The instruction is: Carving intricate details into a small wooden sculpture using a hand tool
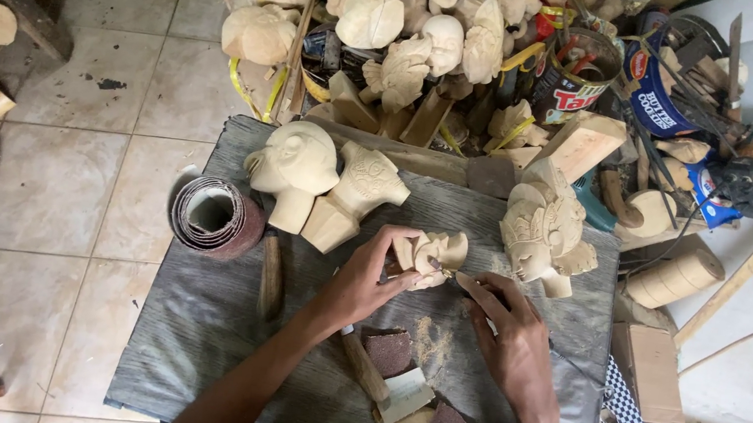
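My left hand [367, 277] grips a small pale wooden carving [433, 252] above the grey work board [193, 332]. My right hand [510, 329] holds a thin carving tool [456, 277] whose tip touches the carving's lower edge. A little sawdust [431, 336] lies on the board under the hands. Pieces of brown sandpaper [391, 351] and a wooden-handled tool [365, 369] lie just below my left wrist.
Two carved wooden heads [301, 170] and an ornate carved bust [544, 231] stand on the board's far side. A roll of sandpaper [214, 214] sits at its left edge beside a tool handle [271, 275]. Behind, a heap of unfinished carvings [371, 12], tins and tools. Tiled floor at left.
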